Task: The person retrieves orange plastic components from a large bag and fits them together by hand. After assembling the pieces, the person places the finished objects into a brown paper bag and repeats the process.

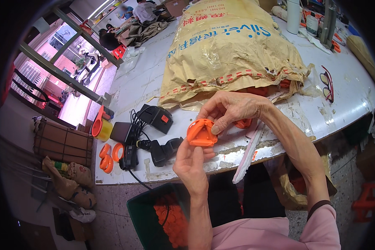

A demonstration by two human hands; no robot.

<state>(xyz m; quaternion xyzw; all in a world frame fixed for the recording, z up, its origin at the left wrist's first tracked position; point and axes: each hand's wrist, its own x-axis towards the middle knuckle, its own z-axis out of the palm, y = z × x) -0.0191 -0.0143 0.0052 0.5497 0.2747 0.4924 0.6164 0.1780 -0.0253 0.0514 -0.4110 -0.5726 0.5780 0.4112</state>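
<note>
Close to the table's front edge, a round orange plastic part (202,135) with an angular recess sits between my two hands. My left hand (192,163) grips its lower side with thumb and fingers. From above, my right hand (233,111) pinches its upper right rim, the thumb pressed on the face. Beneath my right palm another orange piece (243,123) lies on the table, partly hidden. Behind my hands a big tan woven sack (233,50) lies with its torn mouth toward me, and orange pieces show inside.
Left on the table are black chargers (155,118) with cables, orange rings (106,158) and a yellow-orange cup (101,128). Red-framed glasses (328,84) lie right. A green bin (141,214) of orange pieces stands below the edge. People (145,10) sit far back.
</note>
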